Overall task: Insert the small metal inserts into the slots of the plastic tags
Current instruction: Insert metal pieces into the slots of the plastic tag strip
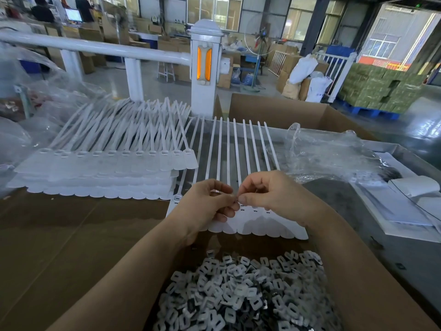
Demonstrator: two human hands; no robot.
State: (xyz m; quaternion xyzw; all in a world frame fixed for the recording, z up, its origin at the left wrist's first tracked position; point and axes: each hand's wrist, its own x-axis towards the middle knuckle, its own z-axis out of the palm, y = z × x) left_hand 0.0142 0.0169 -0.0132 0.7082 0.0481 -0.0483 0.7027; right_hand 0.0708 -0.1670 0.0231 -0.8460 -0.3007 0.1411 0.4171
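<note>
A brown cardboard work surface (71, 235) is spread out well to the left of the fingers. Beyond the fingers and to their left, a large stack of white plastic tags (105, 173) is laid in overlapping rows, its long tails fanned away. Nearer than the fingers, a heap of small metal inserts (241, 295) is piled between the two forearms. Directly beneath the fingers, a single row of white tags (260, 225) is laid flat, with slots seen just right of the fingertips and straight tails running away from them. The left hand (207, 206) and the right hand (269, 192) are brought together above this row. A tiny metal piece (236, 199), probably one insert, is pinched between the curled fingertips of both hands; its details cannot be told.
</note>
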